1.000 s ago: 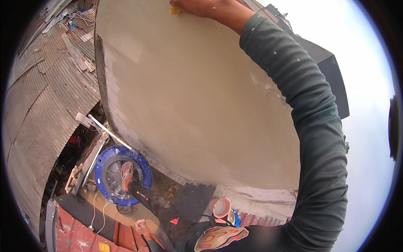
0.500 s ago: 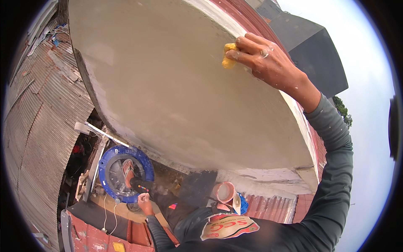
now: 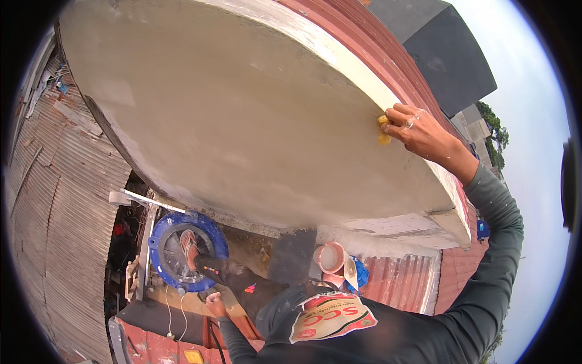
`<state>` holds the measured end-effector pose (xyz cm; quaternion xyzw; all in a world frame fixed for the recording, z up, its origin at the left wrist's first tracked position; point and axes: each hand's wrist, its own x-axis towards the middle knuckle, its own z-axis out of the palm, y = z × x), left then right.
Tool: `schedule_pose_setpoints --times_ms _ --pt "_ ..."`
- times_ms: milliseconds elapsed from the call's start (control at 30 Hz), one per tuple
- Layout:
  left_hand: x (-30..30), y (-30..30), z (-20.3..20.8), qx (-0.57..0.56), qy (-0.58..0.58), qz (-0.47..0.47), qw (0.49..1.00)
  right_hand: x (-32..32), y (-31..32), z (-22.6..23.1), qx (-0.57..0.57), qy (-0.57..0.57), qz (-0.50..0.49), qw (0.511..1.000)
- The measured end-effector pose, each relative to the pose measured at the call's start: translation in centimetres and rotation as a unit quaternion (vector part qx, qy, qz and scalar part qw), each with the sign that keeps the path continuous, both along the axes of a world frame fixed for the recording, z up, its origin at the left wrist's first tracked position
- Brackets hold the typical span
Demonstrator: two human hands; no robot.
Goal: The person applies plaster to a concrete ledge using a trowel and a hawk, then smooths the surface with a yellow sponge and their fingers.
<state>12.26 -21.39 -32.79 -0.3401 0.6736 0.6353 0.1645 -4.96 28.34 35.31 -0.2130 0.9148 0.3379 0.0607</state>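
Note:
A large wall panel with smooth grey plaster spreads across the upper middle, edged on its far right by a pale strip. My right hand is closed on a yellow sponge, which touches the plaster beside that strip. The right arm stretches up and outward in a dark sleeve. Low in the view, my left hand hangs beside my leg with its fingers curled, and nothing shows in it.
My sandalled foot rests on a round blue-rimmed platform. A pink bucket stands at the wall's foot, with a blue bag beside it. Rusty corrugated roofing lies left, past a dark gap. Red roofing adjoins the bucket.
My right hand and the sponge have moved right and nearer along the panel's edge. The whole view has shifted slightly. My left hand stays low by my leg.

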Motion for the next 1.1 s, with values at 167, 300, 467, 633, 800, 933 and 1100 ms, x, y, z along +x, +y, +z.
schedule_pose_setpoints --times_ms 167,300,467,633,800,933,1100 --pt "-4.4 0.9 2.9 0.007 0.063 -0.043 0.997 -7.2 -5.3 0.6 -0.111 0.156 0.106 0.976" --pt "-8.7 3.3 3.7 0.042 0.138 -0.098 0.985 -17.0 -9.9 -1.7 -0.128 0.227 0.232 0.937" --pt "-6.2 0.4 6.0 0.010 0.070 -0.076 0.995 -13.8 -6.8 -2.5 -0.020 0.087 0.133 0.987" --pt "-0.8 -5.1 1.8 0.002 -0.084 -0.038 0.996 1.3 1.8 -1.6 -0.023 0.135 0.027 0.990" --pt "-1.7 -2.3 -0.6 0.050 -0.066 -0.062 0.995 18.8 5.6 -0.9 -0.326 0.246 -0.246 0.879" --pt "-8.0 1.8 3.2 0.068 0.004 -0.118 0.991 26.7 6.5 -8.6 -0.419 0.400 -0.334 0.743" --pt "-16.6 5.2 8.8 0.003 0.151 -0.224 0.963 27.0 8.2 -19.9 -0.547 0.598 -0.311 0.496"
